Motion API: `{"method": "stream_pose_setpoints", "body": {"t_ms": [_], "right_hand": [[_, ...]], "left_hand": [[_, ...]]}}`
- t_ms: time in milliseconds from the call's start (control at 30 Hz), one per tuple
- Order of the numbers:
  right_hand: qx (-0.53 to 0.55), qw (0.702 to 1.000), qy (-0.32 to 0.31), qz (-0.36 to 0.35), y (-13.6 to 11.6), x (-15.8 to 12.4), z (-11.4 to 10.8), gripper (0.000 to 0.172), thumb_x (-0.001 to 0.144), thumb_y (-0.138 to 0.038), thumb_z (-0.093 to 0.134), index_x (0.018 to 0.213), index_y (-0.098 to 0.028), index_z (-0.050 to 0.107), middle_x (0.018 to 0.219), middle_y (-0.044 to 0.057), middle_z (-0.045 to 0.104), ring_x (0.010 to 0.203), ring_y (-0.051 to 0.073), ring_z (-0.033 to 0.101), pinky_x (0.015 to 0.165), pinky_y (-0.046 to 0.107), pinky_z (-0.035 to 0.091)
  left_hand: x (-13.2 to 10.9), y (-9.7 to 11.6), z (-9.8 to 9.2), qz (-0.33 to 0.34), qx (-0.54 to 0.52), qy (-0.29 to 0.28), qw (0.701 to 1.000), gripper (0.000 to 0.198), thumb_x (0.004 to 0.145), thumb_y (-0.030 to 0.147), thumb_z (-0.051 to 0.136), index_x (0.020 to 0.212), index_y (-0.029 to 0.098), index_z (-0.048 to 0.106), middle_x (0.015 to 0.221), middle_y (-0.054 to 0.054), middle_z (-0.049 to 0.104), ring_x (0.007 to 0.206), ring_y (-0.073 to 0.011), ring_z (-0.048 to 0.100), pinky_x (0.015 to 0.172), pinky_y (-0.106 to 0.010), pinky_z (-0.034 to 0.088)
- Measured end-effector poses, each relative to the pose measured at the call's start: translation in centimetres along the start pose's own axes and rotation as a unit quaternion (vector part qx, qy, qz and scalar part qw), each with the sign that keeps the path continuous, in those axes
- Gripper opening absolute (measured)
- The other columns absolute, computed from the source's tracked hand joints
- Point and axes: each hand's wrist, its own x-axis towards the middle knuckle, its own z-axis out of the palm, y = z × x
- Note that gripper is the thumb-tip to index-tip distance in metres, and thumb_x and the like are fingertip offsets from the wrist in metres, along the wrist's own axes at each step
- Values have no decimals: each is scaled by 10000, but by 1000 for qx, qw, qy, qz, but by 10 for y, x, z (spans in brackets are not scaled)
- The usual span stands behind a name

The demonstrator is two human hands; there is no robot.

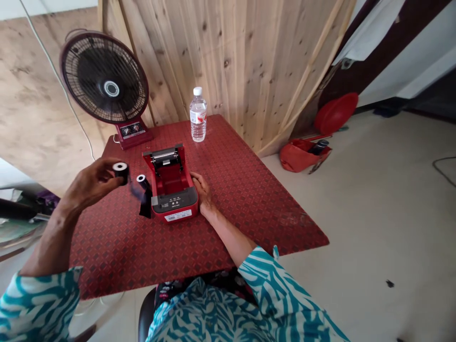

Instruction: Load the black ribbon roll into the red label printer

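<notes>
Our left hand [90, 183] pinches a black roll [121, 176] left of the open red printer [174, 202] — our right hand [203, 194] rests along its right side, grip unclear.

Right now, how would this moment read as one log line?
left hand: holds roll | right hand: against printer | lid: up | other roll: left of printer

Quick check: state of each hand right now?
Left hand: closed, holding a black roll.
Right hand: against the side of the red printer; fingers partly hidden, grip can't be told.
</notes>
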Motion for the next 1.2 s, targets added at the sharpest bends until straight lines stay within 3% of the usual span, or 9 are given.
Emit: {"method": "stream_pose_setpoints", "body": {"t_ms": [100, 233, 400, 600, 733, 900, 967, 1067, 1200], "right_hand": [[5, 1000, 3, 1, 2, 1, 0, 273, 842, -399, 533, 1032, -286, 694, 1106, 1, 696, 1121, 213, 585, 1003, 392, 427], [3, 1000, 3, 7, 1, 2, 1, 279, 836, -395, 534, 1033, -277, 691, 1104, 7, 700, 1117, 212, 591, 986, 379, 441], [0, 1000, 4, 11, 1, 2, 1, 288, 831, -397, 529, 1040, -274, 685, 1135, 16, 693, 1136, 222, 585, 971, 391, 455], [3, 1000, 4, 13, 3, 3, 1, 292, 823, -401, 537, 1037, -270, 687, 1103, 22, 695, 1129, 230, 590, 971, 401, 461], [-2, 1000, 1, 3, 4, 4, 1, 293, 823, -399, 530, 1035, -271, 687, 1096, 23, 694, 1121, 229, 592, 984, 408, 450], [-18, 1000, 4, -20, 5, 6, 3, 273, 833, -373, 512, 1013, -279, 694, 1072, 16, 702, 1088, 217, 603, 1013, 406, 421], [-25, 999, 3, -25, 4, 6, 3, 265, 837, -362, 508, 1007, -282, 695, 1064, 13, 703, 1079, 212, 603, 1017, 404, 415], [-23, 999, 3, -23, 3, 5, 3, 267, 843, -360, 503, 1016, -283, 691, 1079, 12, 697, 1086, 208, 596, 1023, 400, 411], [-17, 1000, -9, -18, 2, 3, 2, 285, 861, -377, 495, 1060, -286, 677, 1111, 14, 682, 1115, 207, 584, 1031, 400, 408]], "left_hand": [[-8, -45, -2, -94, -16, 31, 995, 438, 621, 438, 728, 975, 202, 625, 786, 19, 683, 706, -170, 629, 664, -277, 489], [-16, -101, 29, -112, -44, -18, 993, 505, 569, 543, 709, 901, 174, 611, 833, -39, 707, 773, -227, 657, 747, -352, 527], [-22, -128, 49, -114, -50, -45, 991, 565, 590, 594, 642, 966, 173, 626, 932, -104, 732, 843, -287, 687, 754, -401, 551], [-8, -105, 37, -37, 57, -44, 997, 564, 783, 491, 538, 1282, 232, 582, 1319, -99, 635, 1166, -303, 604, 978, -439, 472], [20, -85, 59, -3, 178, -75, 981, 467, 771, 372, 586, 1210, 225, 640, 1249, -114, 679, 1176, -330, 606, 1009, -466, 429], [40, -72, 75, 6, 175, -98, 980, 299, 746, 331, 606, 1019, 252, 700, 1059, -86, 754, 1050, -328, 675, 903, -417, 487], [37, -68, 70, 3, 150, -90, 985, 268, 741, 378, 611, 964, 245, 678, 1037, -76, 756, 1005, -304, 691, 853, -384, 513], [24, -58, 56, -9, -6, -56, 998, 318, 701, 447, 648, 921, 224, 594, 1002, -82, 754, 938, -277, 703, 782, -362, 550], [3, -29, 46, 13, -141, -32, 989, 431, 651, 528, 724, 913, 228, 559, 912, -62, 757, 801, -248, 710, 678, -345, 573]]}}
